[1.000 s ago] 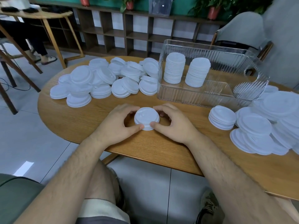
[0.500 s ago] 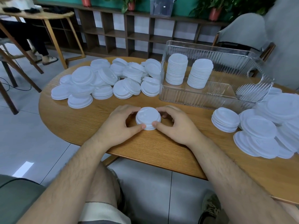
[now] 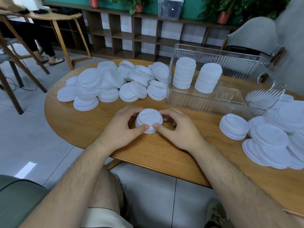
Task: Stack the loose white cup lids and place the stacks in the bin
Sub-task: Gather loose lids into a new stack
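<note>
A short stack of white cup lids (image 3: 149,117) stands on the round wooden table (image 3: 85,122) near its front edge. My left hand (image 3: 121,127) grips the stack from the left, thumb on its near rim. My right hand (image 3: 179,129) grips it from the right in the same way. Behind and to the right sits a clear ribbed plastic bin (image 3: 205,102) with two tall lid stacks (image 3: 184,73) inside, side by side. Loose lids lie in a heap at the back left (image 3: 113,83) and another heap at the right (image 3: 278,135).
A small stack of lids (image 3: 234,126) sits just right of my hands, in front of the bin. A second wooden table (image 3: 49,15) and a seated person's legs are at the far left. A shelf unit (image 3: 148,35) and a chair (image 3: 256,38) stand behind the table.
Both hands have stayed cupped round the same stack, which has barely shifted on the table. The camera has tilted slightly.
</note>
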### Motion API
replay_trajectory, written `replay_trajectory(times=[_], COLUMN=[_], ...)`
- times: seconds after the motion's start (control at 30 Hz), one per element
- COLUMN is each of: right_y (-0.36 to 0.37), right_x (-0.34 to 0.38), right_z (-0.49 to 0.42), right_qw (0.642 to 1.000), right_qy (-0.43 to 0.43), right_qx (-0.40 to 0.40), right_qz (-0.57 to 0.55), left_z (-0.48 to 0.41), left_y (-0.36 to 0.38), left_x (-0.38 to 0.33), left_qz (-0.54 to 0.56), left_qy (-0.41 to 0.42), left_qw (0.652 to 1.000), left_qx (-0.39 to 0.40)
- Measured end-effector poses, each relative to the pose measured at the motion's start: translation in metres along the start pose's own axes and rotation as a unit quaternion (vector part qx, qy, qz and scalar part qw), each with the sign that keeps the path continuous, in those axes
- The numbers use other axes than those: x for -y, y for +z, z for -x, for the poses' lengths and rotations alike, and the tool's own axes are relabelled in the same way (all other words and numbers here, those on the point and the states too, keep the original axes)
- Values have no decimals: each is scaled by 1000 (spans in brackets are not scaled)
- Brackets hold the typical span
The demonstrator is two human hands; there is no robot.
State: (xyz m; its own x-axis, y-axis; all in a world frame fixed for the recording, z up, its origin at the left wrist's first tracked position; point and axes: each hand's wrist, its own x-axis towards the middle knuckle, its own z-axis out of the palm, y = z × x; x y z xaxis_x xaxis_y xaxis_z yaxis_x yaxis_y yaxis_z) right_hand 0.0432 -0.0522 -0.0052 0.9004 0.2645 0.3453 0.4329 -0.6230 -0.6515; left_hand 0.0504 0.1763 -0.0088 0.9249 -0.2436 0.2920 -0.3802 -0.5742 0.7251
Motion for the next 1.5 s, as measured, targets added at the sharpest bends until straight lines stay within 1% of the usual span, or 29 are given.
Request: replay_trajectory(times=[0.27, 0.57, 0.7, 0.8, 0.87, 0.93, 1.0, 1.1, 1.2, 1.3, 1.5], right_y=[2, 3, 5, 7, 8, 10, 15, 23, 31, 34, 36], right_x=[1, 1, 2, 0, 0, 1, 4, 8, 8, 1, -5], right_z=[0, -1, -2, -4, -9, -20, -35, -60, -78, -84, -92], right_qw=[1000, 999, 998, 998, 999, 1000, 999, 996, 994, 991, 985], right_qy=[-14, 5, 6, 5, 18, 30, 39, 53, 69, 80, 115], right_qx=[18, 26, 30, 22, 11, 3, -2, -11, -5, 19, 50], right_qz=[20, 45, 52, 52, 32, 9, -21, -72, -90, -105, -117], left_z=[7, 5, 4, 4, 1, -8, -22, -49, -72, -82, -88], left_y=[-4, -3, -2, -2, -2, -2, -5, -12, -14, -7, -2], left_x=[0, 3, 3, 1, 0, 1, 1, 1, 6, 15, 28], left_qz=[-5, -15, -44, -40, -22, -18, -43, -84, -128, -158, -176], left_qy=[-5, -14, -21, -25, -27, -27, -25, -14, 5, 16, 11], left_qw=[1000, 1000, 999, 999, 999, 997, 993, 986, 980, 977, 973], left_qx=[-12, -13, -4, -8, -29, -68, -109, -141, -149, -141, -148])
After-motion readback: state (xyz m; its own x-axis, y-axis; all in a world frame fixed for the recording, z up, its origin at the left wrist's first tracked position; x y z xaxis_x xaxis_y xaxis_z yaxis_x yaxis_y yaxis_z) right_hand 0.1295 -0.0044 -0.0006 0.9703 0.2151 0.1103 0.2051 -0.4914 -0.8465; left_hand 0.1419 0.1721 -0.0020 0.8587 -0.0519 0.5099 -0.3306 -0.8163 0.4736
